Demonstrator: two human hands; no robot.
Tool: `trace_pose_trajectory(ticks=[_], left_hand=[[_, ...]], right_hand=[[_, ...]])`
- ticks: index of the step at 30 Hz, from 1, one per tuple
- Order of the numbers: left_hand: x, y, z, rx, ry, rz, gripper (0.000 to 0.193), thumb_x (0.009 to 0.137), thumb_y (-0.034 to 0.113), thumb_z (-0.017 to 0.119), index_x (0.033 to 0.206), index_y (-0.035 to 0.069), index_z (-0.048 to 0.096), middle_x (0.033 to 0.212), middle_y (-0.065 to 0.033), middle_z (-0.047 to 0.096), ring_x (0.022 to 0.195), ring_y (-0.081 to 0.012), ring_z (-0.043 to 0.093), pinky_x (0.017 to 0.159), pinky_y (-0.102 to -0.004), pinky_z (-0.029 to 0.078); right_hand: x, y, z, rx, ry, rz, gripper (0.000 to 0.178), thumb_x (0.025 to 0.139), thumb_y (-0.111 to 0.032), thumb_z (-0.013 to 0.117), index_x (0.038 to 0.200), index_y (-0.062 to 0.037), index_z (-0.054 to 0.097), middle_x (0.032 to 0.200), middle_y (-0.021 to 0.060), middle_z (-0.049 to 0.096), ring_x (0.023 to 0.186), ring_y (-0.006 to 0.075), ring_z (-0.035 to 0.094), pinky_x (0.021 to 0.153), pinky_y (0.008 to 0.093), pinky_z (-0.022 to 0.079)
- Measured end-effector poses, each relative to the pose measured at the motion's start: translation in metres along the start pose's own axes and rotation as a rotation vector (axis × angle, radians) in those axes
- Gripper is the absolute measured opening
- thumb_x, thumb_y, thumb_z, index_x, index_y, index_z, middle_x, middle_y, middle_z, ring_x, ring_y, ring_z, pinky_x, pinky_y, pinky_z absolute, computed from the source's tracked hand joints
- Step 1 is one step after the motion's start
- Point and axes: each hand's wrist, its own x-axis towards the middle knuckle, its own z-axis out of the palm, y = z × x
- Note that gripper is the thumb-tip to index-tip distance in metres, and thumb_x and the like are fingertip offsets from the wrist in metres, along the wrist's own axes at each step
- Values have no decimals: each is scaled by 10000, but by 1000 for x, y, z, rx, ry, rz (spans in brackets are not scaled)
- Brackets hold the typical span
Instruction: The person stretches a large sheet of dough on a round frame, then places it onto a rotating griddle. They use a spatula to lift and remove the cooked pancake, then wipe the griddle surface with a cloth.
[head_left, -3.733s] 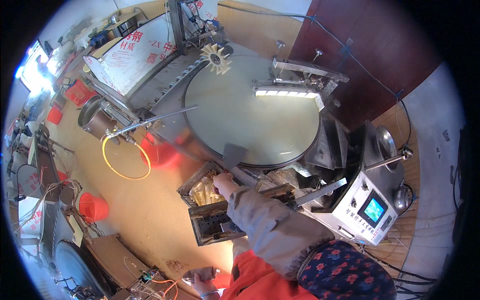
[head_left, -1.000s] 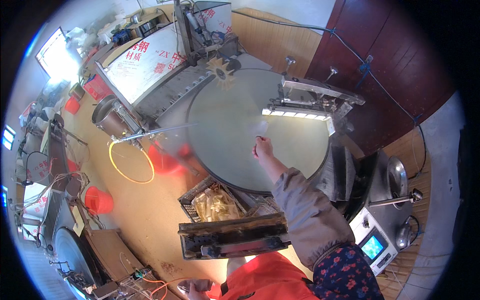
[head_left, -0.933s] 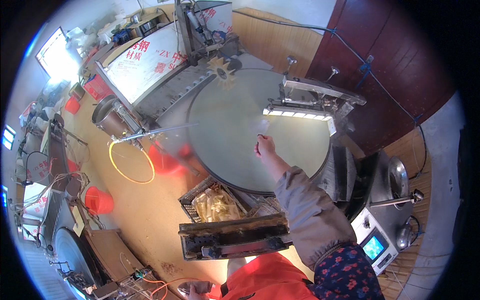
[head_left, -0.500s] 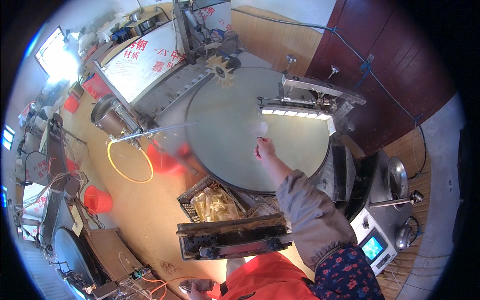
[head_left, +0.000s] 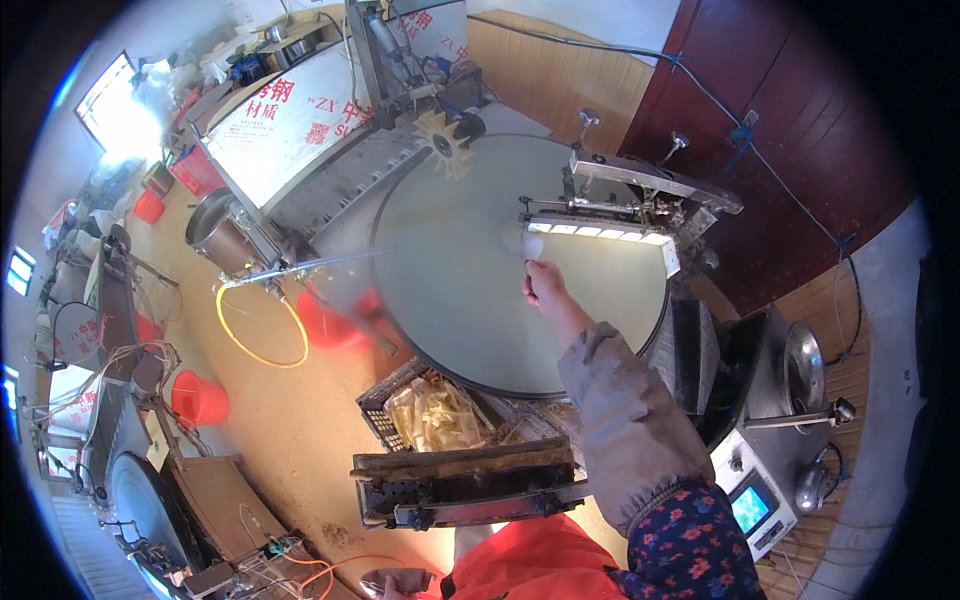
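Note:
My right hand (head_left: 545, 287) reaches out over a large round, pale flat plate (head_left: 450, 300). Its fingers are closed on a small, thin whitish flat piece (head_left: 533, 245), whose kind I cannot make out. The piece is close to the inner end of a long metal trough (head_left: 600, 231) with a row of white sections, set across the plate. Only a bit of my left hand (head_left: 393, 592) shows at the lower edge, beside a dark grey-brown thing (head_left: 405, 578); its fingers are mostly hidden.
A black crate (head_left: 375, 412) with pale yellowish sheets stands before the plate, behind a dark metal frame (head_left: 465, 478). A control box with a lit screen (head_left: 750, 508) is at right. A pale toothed wheel (head_left: 442, 146), a metal pot (head_left: 222, 235) and red buckets (head_left: 200, 398) lie leftward.
My right hand has moved slightly right and farther out, bringing the whitish piece nearer the trough's inner end. The whole view has shifted a little.

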Motion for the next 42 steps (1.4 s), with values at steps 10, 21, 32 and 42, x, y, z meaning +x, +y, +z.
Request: trace_pose_trajectory(ticks=[10, 21, 32, 42], left_hand=[[13, -3, 16, 39, -49, -45, 374, 905, 103, 496, 1265, 57, 405, 1138, -120, 559, 969, -301, 598, 817, -445, 525], [34, -7, 15, 69, -94, -1, 270, 924, 149, 493, 1177, 57, 468, 1085, -106, 595, 915, -282, 627, 753, -419, 549], [37, 3, 9, 3, -139, -42, 395, 881, 97, 567, 1236, 35, 404, 1109, -113, 537, 947, -248, 581, 773, -377, 523], [26, 14, -14, -42, 1, -8, 337, 907, 102, 511, 1226, 44, 420, 1089, -118, 570, 932, -280, 608, 788, -410, 539]], right_hand=[[-54, 13, 2, 7, -121, 92, 240, 939, -284, 483, 782, -105, 451, 570, 35, 490, 452, 144, 467, 396, 290, 373], [-97, 79, 54, 337, -44, 439, 316, 965, -331, 390, 903, -36, 487, 723, 140, 566, 640, 291, 597, 595, 456, 522], [-141, 131, 127, 437, -103, 709, 243, 954, -291, 429, 1036, -62, 432, 755, 133, 532, 670, 297, 577, 675, 502, 504], [-104, 217, 164, 240, -119, 729, 85, 905, -135, 452, 875, -59, 475, 709, 103, 500, 594, 246, 542, 550, 449, 492]])
